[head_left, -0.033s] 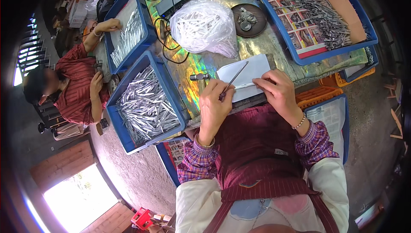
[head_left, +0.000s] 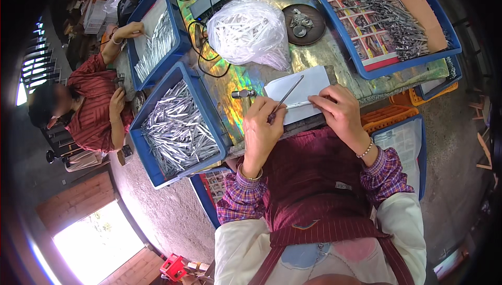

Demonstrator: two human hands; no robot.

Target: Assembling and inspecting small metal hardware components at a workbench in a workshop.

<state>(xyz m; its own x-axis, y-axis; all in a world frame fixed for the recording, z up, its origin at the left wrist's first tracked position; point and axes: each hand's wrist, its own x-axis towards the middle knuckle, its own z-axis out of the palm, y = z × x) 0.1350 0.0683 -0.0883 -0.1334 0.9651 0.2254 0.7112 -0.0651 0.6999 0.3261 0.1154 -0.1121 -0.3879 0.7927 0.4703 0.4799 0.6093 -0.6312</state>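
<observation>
Far left, blue bin [head_left: 157,175] heaped with silvery metal strips. Left hand [head_left: 262,130] closed on a thin metal rod [head_left: 289,94], slanting up over the white sheet [head_left: 306,88] on the worktop [head_left: 240,78]. Right hand [head_left: 341,111] pinching a short metal piece [head_left: 299,105] flat against the sheet. Apparently mid-assembly; next calls for fine alignment of rod and piece.

Rough concrete floor [head_left: 162,206], sunlit doorway [head_left: 97,243] lower left, iridescent worktable [head_left: 235,83].
</observation>
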